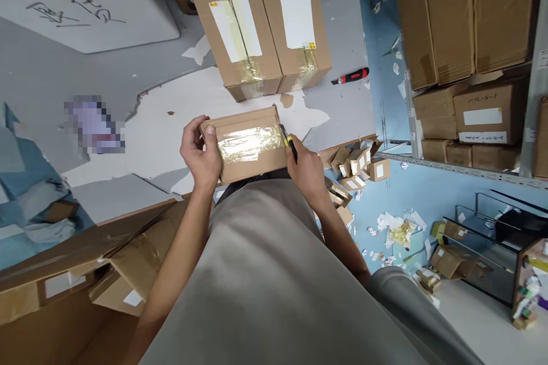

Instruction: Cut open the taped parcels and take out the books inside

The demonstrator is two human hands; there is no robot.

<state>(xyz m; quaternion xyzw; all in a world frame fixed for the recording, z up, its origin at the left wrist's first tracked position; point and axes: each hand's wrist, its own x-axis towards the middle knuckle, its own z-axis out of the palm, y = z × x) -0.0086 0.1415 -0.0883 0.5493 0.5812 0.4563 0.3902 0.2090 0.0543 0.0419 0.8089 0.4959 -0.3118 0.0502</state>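
A small flat cardboard box point(237, 172) lies at the table's near edge, with shiny clear tape across its top. My left hand point(200, 154) grips its left end, thumb on top and fingers curled round the side. In my right hand point(308, 170) is a yellow and black utility knife point(291, 144), held closed in the fingers. The knife's tip meets the box's right edge, close to the end of the tape. How deep the blade sits I cannot tell. Beyond the box stand two taped cartons point(268, 63) with white labels, side by side.
A red and black utility knife point(353, 76) lies at the table's right. A white foam box point(111, 17) stands at the far left, above a blurred purple item point(95, 125). Shelves of cartons point(483, 108) rise at right. Opened boxes point(353, 168) and paper scraps point(400, 228) litter the floor.
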